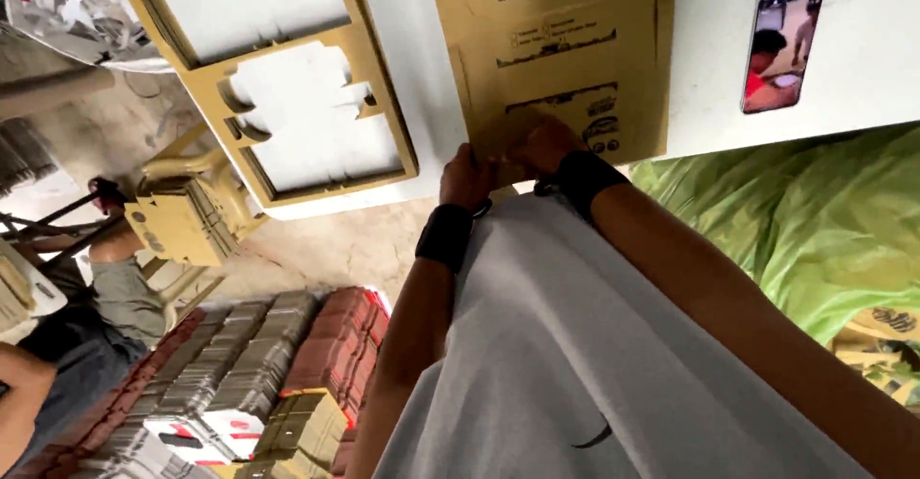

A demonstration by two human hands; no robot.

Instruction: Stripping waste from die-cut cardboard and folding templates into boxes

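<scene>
Overhead, both hands' grip (pixel 467 178) (pixel 548 144) closed on tan carton blank (pixel 565 48) over white table (pixel 862 67)

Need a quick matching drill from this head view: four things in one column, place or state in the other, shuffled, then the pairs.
Things:
1. printed cardboard sheet
2. phone
3. die-cut frame
4. flat carton stacks

Places or states:
A. on the floor, lower left
B. screen lit, lying at the table's right end
C. pinched at its near edge by the left hand and right hand
D. tan offcut with panels punched out, left part of the table

Pairs: 1-C, 2-B, 3-D, 4-A
</scene>
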